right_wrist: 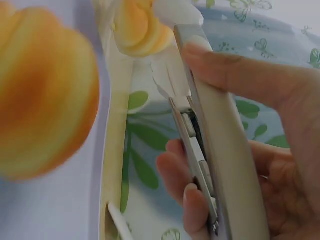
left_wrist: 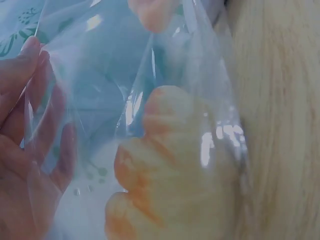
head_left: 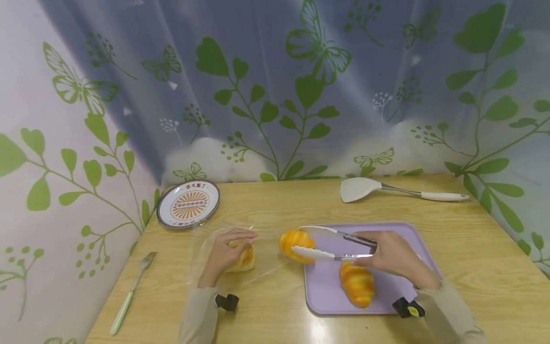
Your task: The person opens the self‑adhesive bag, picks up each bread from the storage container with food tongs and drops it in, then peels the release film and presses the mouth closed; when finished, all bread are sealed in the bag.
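A golden croissant (head_left: 289, 246) is pinched between the scalloped ends of tongs (head_left: 339, 256) at the left edge of a lavender tray (head_left: 320, 298), set on the right half of the wooden tabletop (head_left: 266, 315). The tongs are held in the right hand (head_left: 393, 253), its grip closed round their handles; by the right wrist camera the thumb is shown pressed along one handle, fingers curled against the other. A second croissant (head_left: 357, 285) is rested on the tray, towards its near edge. To the left, a clear bag (left_wrist: 100, 110), barely traceable from the head, is held by the left hand (head_left: 225, 251), its grip closed on the film. In the left wrist view the glossy plastic is plainly seen, with brown-edged bread (left_wrist: 185, 170) inside; from the head, the bread is partly covered by the hand. Taken in whole by the head camera are a patterned plate (head_left: 189, 203) at the tabletop's far left corner, a fork (head_left: 123, 310) along its left edge and a white spatula (head_left: 358, 189) near its far edge.
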Available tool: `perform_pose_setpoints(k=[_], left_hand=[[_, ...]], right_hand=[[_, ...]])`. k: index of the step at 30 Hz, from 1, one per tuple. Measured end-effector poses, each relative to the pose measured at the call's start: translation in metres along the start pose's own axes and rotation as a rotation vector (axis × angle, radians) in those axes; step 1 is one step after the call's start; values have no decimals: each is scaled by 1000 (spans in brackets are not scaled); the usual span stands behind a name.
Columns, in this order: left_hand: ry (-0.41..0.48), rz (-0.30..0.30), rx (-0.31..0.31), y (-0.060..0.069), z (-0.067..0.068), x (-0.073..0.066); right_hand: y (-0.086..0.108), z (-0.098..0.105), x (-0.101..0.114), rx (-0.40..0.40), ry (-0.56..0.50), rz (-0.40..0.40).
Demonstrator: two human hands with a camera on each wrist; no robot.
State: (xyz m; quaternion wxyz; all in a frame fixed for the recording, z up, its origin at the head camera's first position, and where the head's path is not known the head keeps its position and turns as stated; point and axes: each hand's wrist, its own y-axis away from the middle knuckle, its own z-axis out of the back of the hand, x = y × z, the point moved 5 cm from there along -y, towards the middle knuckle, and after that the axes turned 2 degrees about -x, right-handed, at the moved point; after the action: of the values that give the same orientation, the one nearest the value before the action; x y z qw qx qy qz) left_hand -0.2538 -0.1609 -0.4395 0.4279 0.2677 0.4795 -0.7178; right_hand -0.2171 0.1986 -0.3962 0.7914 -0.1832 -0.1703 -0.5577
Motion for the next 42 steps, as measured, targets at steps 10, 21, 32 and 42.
perform_pose_setpoints(k=[10,21,32,42], left_hand=[[-14,43,50,1,10,4],[19,-34,-3,-1,14,9],[50,54,-76,0,14,10],[52,82,-77,-1,17,10]], right_hand=[[-14,-7,15,116,-58,23],[-17,-4,11,81,-22,28],[-27,-12,19,-40,54,201],[-24,-4,7,-8,38,192]])
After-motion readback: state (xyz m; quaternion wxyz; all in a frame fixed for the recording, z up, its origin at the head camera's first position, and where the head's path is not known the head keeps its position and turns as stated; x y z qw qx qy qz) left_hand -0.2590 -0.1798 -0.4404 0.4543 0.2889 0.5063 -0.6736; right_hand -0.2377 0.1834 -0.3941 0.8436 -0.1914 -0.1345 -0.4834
